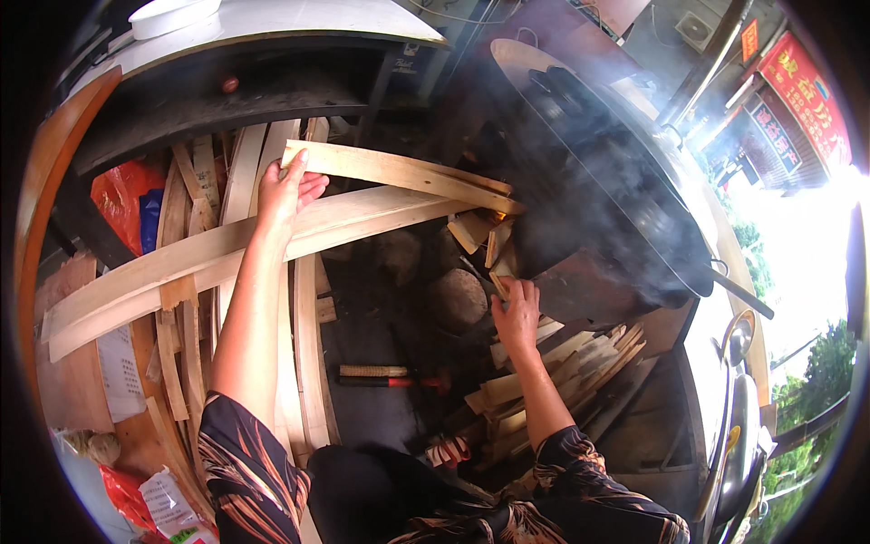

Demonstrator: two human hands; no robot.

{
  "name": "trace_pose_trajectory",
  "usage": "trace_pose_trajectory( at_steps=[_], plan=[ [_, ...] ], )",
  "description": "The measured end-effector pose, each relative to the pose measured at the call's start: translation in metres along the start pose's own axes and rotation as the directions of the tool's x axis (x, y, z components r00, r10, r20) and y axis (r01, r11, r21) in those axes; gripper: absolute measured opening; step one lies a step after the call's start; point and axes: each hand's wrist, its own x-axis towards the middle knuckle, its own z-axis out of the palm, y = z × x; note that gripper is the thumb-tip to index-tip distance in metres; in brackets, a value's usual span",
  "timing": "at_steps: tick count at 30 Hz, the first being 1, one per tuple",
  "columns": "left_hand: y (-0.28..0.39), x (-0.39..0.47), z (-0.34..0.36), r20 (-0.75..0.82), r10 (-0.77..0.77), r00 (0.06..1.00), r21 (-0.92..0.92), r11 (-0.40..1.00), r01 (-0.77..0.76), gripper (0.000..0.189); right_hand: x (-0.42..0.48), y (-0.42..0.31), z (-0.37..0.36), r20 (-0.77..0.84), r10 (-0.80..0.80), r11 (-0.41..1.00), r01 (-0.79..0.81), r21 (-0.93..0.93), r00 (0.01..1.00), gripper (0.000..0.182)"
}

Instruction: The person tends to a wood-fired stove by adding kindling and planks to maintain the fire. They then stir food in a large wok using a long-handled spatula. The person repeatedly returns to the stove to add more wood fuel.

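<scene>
My left hand (289,194) grips the near end of a flat wooden board (401,170). The board's far end lies at a small flame (501,216) below a big smoking wok (598,163). Under my left wrist, two longer pale boards (204,255) slant toward the same flame. Lower down, my right hand (518,313) pinches a short wood piece (499,285), partly covered by the fingers. Just above it, short wood blocks (470,232) lean by the fire. A round, stone-like lump (460,299) sits to the left of my right hand.
Split wood (578,367) is stacked below my right hand. Long planks (309,353) lie on the left under a dark table with a white top (292,17). A red-and-black handled tool (380,382) rests on the floor. Ladles (737,340) lie at the right edge.
</scene>
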Motion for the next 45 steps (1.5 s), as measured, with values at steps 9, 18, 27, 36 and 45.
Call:
trace_pose_trajectory(
  at_steps=[9, 18, 27, 36, 45],
  plan=[
    [-0.008, -0.033, -0.027, 0.082, -0.106, 0.991, 0.132, 0.987, 0.094, 0.052, 0.037, -0.058, 0.004, -0.015, -0.093, 0.995, 0.093, 0.029, 0.996, 0.042],
    [-0.018, -0.035, -0.027, 0.005, -0.013, 1.000, 0.334, 0.943, 0.011, 0.049, 0.076, -0.029, 0.017, 0.127, -0.065, 0.967, 0.093, -0.235, 0.990, 0.054],
    [-0.027, -0.046, -0.034, -0.024, 0.117, 0.993, 0.342, 0.934, -0.102, 0.056, 0.087, -0.023, -0.001, 0.244, -0.228, 0.794, 0.325, -0.513, 0.943, 0.040],
    [-0.040, -0.067, -0.039, -0.007, 0.184, 0.983, 0.256, 0.951, -0.176, 0.034, 0.080, -0.014, -0.023, 0.284, -0.256, 0.748, 0.376, -0.548, 0.924, 0.037],
    [-0.046, -0.114, -0.032, -0.055, 0.244, 0.968, 0.240, 0.944, -0.224, 0.022, 0.080, -0.007, -0.027, 0.292, -0.286, 0.747, 0.403, -0.529, 0.913, 0.033]
  ],
)
